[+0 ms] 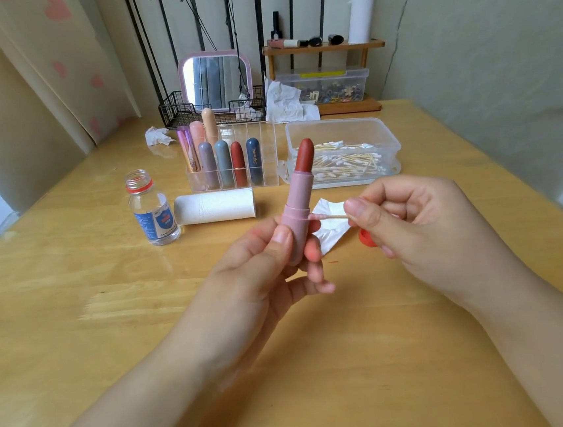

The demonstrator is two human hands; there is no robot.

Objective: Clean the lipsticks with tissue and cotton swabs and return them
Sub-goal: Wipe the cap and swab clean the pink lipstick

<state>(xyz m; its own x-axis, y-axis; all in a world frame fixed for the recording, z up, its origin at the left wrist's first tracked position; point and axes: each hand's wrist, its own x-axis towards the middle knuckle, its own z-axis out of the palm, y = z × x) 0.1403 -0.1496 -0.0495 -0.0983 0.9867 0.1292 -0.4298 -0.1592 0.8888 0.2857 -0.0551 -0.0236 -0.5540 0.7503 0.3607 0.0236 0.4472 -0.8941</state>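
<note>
An uncapped pink lipstick (298, 208) stands nearly upright, red bullet extended. A cotton swab (325, 216) touches its collar. Folded tissue (333, 227) lies behind.

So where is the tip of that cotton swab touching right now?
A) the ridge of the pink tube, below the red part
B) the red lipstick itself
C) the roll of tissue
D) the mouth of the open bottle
A: the right hand holds the cotton swab sideways, and its pink-stained tip meets the ridge of the pink lipstick tube gripped upright in the left hand, well below the red lipstick.
</note>
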